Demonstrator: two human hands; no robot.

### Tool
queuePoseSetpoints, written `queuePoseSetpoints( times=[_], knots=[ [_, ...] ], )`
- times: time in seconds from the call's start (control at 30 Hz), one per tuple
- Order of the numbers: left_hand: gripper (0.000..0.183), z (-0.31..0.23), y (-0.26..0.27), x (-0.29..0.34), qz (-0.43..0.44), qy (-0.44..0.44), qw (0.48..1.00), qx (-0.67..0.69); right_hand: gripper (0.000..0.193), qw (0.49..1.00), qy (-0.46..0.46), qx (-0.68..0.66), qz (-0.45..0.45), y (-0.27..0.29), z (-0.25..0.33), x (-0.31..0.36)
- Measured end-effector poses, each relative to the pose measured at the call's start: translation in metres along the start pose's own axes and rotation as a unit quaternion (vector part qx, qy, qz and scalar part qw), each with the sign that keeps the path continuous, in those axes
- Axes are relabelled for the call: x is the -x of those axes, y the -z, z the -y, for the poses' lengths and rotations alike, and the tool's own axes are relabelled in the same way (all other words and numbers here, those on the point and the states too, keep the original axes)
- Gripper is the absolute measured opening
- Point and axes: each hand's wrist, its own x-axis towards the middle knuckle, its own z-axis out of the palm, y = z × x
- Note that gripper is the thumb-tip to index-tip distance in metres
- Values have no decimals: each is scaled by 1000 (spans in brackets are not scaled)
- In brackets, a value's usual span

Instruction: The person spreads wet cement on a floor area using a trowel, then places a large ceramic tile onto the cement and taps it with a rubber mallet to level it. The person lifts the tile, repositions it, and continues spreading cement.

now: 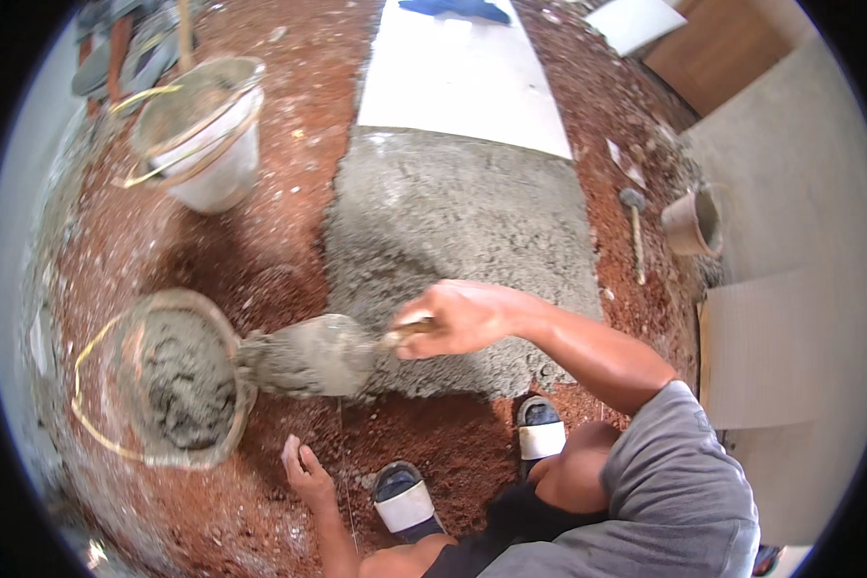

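Observation:
My right hand (pixel 464 316) is closed around the handle of a trowel (pixel 323 354). Its broad blade carries wet grey mortar and points left, with its tip at the rim of a bucket (pixel 244 409). Inside that bucket lies more grey mortar (pixel 191 380), and its yellow handle hangs to the left. My left hand (pixel 308 474) hovers low over the red soil, right of the bucket, with fingers apart and nothing in them. Beneath my right hand a rough bed of mortar (pixel 462 207) spreads away from my feet.
A large white tile slab (pixel 462 67) lies at the far end of the mortar, with dark cloth (pixel 458 10) on it. Two nested buckets (pixel 217 164) stand at far left. A mallet (pixel 636 231) and small bucket (pixel 689 223) lie right, near the wall. A person's legs (pixel 116 58) show at far left.

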Motion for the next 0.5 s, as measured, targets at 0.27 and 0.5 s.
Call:
queuePoseSetpoints(
  times=[0.27, 0.5],
  knots=[
    [39, -15, -124, -198, -62, -237, 954, -172, 42, 938, -291, -78, -173, 67, -165, 158],
    [62, 13, -171, -246, -115, 68, 916, -379, 34, 772, -439, 310, -340, 105, -282, 149]
  ],
)
